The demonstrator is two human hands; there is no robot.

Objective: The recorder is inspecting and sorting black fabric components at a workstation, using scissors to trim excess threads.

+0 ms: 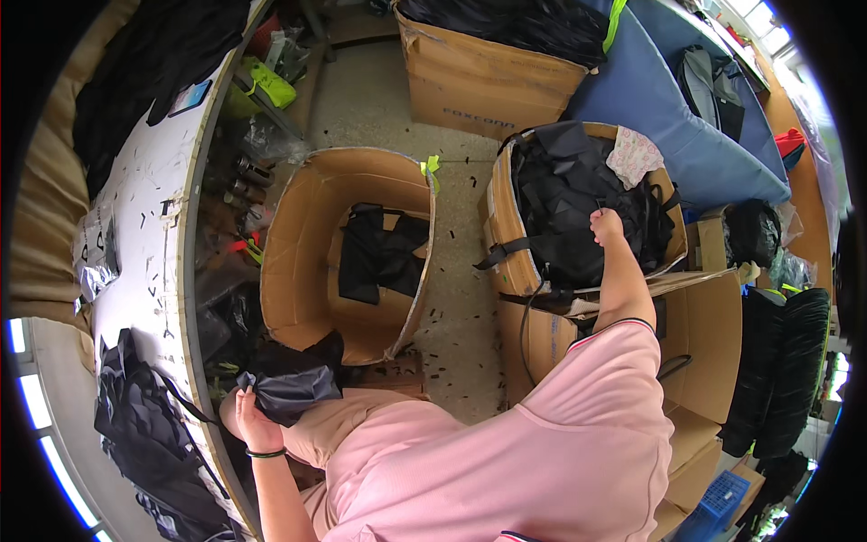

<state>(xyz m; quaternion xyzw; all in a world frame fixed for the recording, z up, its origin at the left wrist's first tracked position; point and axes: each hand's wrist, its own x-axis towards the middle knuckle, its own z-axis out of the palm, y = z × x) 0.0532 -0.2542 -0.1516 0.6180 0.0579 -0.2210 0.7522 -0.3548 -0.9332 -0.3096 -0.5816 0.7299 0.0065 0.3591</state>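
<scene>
Left hand [246, 414] half-hidden behind dark bag [291, 390].

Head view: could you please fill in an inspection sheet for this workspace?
Surface: white table at left, strewn with small dark scraps.
Job's things: dark bag in the left hand; box of black bags at right; open box holding a few black bags.
Clutter: black fabric pile on the table; scraps on the floor.
Grippers: left hand grips the dark bag; right hand grasps a bag in the full box.
Cables: nothing seen.
Surroundings: more cardboard boxes, blue cloth.
</scene>
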